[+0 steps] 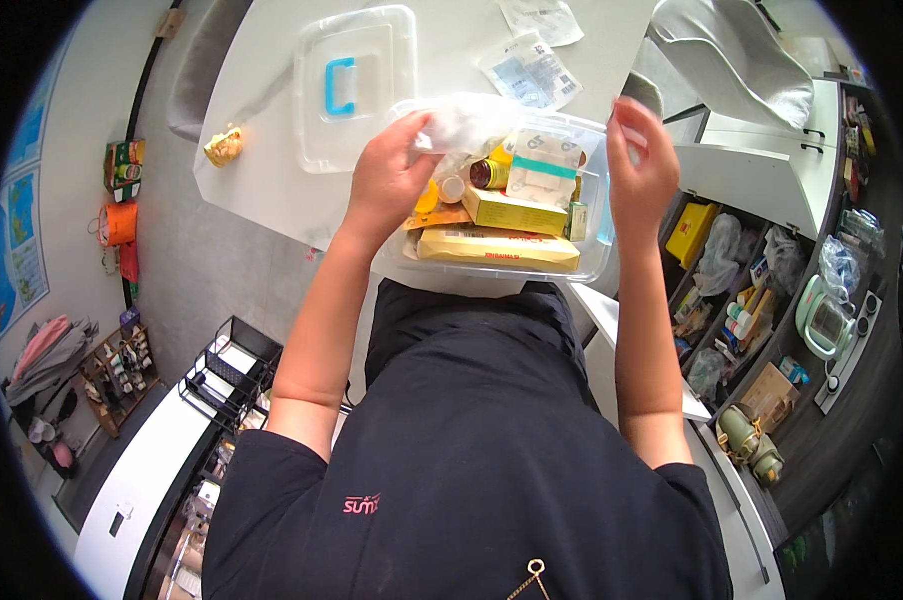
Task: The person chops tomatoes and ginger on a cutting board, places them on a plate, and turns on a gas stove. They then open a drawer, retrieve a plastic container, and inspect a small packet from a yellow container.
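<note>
A clear plastic storage box (489,271) stands at the table's near edge, filled with medicine cartons and bottles. A long yellow carton (496,250) lies at its near side, with a smaller yellow-green carton (523,212) behind it. Further back are a dark bottle (489,173) with a yellow label and a white packet (545,169) with a green stripe. My left hand (395,169) grips a crumpled clear plastic bag (466,124) over the box's far left part. My right hand (643,150), slightly blurred, is raised at the box's right rim; whether it holds anything is unclear.
The box's clear lid (391,45) with a blue handle lies on the white table (264,67). Two printed packets, one of them blue and white (530,71), lie at the back. A crumpled wrapper (223,145) is at the left. An open cabinet (729,300) stands right, a grey chair (736,60) behind.
</note>
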{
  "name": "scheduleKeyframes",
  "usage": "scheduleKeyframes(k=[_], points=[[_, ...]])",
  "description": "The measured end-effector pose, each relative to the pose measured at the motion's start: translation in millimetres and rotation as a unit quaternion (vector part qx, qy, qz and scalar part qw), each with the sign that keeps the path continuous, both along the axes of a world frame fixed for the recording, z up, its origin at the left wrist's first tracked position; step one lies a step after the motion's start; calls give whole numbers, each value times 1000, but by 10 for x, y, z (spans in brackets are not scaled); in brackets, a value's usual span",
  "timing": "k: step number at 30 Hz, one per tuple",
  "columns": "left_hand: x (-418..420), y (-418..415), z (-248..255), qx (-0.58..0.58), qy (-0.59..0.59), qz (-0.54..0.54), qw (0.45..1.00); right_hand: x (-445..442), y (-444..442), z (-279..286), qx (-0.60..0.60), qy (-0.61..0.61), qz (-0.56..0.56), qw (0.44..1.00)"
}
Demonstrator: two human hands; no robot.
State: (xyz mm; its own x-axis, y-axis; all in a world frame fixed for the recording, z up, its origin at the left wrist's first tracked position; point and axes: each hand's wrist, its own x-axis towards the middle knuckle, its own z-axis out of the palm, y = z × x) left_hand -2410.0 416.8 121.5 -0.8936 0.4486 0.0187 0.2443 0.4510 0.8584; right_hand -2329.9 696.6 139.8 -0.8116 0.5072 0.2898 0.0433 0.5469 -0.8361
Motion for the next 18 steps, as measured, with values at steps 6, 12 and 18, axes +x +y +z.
scheduleKeyframes(k=[6,12,18], points=[[4,-161,90,268,-270,87,921,556,-203,-254,29,-257,69,964],[77,-326,60,369,-391,109,836,438,-401,-388,132,-271,68,951],[169,-385,-15,443,-430,95,781,363,-533,-454,36,-291,26,956]])
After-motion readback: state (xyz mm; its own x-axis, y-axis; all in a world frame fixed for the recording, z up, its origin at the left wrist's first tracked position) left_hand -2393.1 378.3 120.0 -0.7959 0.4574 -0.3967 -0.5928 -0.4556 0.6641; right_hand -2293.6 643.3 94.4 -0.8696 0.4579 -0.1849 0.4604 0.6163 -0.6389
